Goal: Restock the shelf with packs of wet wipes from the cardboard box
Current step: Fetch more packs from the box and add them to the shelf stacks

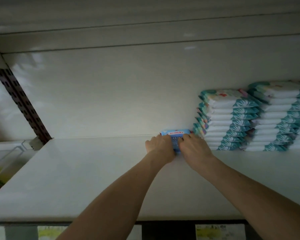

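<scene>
A blue pack of wet wipes [175, 135] lies on the white shelf [80, 174], against the back wall. My left hand [158, 147] grips its left side and my right hand [194, 148] grips its right side, fingers curled over the top. Most of the pack is hidden under my hands. Just to its right stand two tall stacks of teal-and-white wipe packs [232, 120]. The cardboard box is out of view.
A dark perforated upright [22, 103] runs along the shelf's left end, with a wire rack [7, 153] beyond it. Price labels [213, 232] line the front edge below. The white back panel [111, 94] closes the rear.
</scene>
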`<state>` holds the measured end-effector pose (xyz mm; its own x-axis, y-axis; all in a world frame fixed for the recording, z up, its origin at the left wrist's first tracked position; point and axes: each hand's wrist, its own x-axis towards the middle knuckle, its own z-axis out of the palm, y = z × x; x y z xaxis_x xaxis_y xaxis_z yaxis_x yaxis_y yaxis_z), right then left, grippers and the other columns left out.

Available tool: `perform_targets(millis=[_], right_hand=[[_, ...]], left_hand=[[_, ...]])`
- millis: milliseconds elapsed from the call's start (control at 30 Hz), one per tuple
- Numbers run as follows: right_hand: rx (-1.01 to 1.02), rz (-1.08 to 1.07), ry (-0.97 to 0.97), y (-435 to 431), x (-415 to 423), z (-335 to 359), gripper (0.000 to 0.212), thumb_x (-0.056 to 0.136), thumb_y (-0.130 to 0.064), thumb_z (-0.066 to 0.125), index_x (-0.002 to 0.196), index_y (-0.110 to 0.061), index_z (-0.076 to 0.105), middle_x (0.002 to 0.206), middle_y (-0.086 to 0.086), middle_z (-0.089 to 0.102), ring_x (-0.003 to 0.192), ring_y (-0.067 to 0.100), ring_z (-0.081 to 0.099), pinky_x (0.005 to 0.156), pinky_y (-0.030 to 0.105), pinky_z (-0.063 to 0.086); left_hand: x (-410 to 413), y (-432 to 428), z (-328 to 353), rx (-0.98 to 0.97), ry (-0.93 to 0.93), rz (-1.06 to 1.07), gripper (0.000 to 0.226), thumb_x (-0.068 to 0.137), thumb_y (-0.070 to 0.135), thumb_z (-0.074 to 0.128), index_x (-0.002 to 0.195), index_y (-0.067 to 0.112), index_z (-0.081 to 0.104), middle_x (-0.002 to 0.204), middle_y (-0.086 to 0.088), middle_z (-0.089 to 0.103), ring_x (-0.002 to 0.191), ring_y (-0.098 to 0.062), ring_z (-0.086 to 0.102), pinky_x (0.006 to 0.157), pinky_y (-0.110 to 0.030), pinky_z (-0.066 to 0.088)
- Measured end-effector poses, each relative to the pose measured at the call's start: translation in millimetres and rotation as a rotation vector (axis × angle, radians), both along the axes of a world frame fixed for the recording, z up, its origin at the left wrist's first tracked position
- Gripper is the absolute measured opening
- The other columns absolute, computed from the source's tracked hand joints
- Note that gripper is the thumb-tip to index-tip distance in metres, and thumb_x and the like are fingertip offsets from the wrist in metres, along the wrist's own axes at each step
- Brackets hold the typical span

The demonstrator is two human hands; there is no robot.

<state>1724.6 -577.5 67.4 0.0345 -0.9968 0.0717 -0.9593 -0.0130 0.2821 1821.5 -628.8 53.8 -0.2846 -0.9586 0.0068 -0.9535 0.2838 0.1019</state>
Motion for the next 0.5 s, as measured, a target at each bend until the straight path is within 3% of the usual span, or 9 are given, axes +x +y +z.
perform_targets(millis=[200,367,500], right_hand=[[0.007,-0.015,0.053,-5,2,-1,0.032,0.1,-0.01,0.041,0.13,-0.006,0.049,0.131,0.01,0.054,0.121,0.025,0.049,0.094,0.033,0.044],[-0.032,0.037,0.095,-3,-4,-1,0.033,0.098,-0.012,0.042,0.13,-0.009,0.052,0.131,0.01,0.054,0.123,0.028,0.047,0.103,0.039,0.033],[-0.041,0.065,0.073,2,-7,3,0.031,0.097,-0.008,0.042,0.124,-0.009,0.057,0.126,0.01,0.058,0.119,0.028,0.052,0.1,0.037,0.036]], left_hand=[[-8,3,4,-0.004,-0.037,0.004,0.039,0.092,0.033,0.052,0.127,0.017,0.05,0.123,-0.005,0.055,0.113,-0.023,0.055,0.088,-0.032,0.042],[-10,7,6,-0.003,-0.044,0.015,0.037,0.093,0.036,0.047,0.126,0.018,0.051,0.123,-0.004,0.058,0.112,-0.023,0.057,0.088,-0.032,0.042],[-12,10,7,0.002,-0.043,0.031,0.037,0.092,0.037,0.047,0.124,0.019,0.051,0.122,-0.004,0.059,0.111,-0.022,0.057,0.086,-0.031,0.042]])
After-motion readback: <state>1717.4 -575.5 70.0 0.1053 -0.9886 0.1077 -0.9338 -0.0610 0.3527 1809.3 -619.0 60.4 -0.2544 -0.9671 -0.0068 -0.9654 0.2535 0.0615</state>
